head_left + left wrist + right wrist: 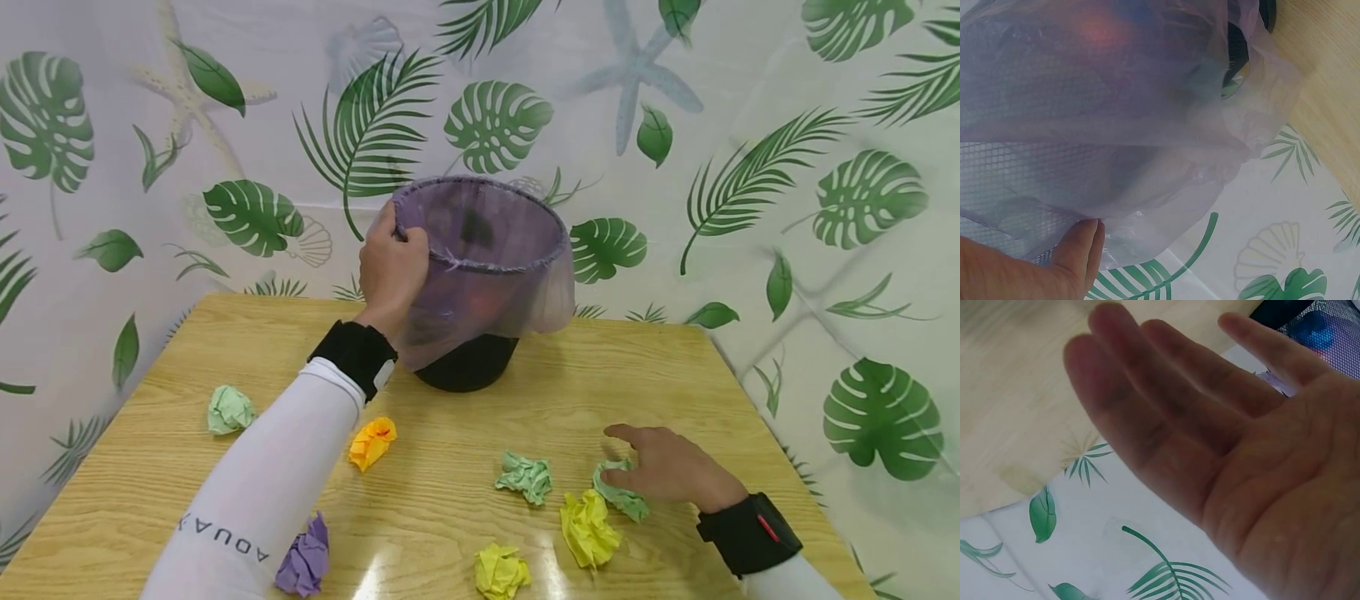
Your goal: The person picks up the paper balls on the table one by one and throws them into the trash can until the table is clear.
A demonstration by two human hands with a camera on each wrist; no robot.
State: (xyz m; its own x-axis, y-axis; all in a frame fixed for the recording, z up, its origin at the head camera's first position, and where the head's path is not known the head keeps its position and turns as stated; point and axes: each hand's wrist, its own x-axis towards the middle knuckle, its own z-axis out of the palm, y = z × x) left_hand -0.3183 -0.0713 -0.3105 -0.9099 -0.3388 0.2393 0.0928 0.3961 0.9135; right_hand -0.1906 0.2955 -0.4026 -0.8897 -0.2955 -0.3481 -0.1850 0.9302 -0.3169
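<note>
At the back of the wooden table stands a black mesh waste bin (467, 367), lined with a translucent purple bag (517, 292) folded down over its rim. My left hand (393, 262) grips the rim at its left side; the left wrist view shows the thumb against the bag (1166, 125) and the mesh beneath. A reddish patch shows dimly through the bag. My right hand (671, 468), its fingers extended and holding nothing, hovers over a crumpled green paper ball (630, 502), partly hiding it. Just beside that lies a yellow paper ball (588, 529).
Another green paper ball (525, 477) and a second yellow one (501, 573) lie nearby. On the left are an orange ball (372, 443), a purple ball (306, 558) partly behind my sleeve, and a green ball (229, 410). A leaf-patterned curtain (495, 50) backs the table (435, 517).
</note>
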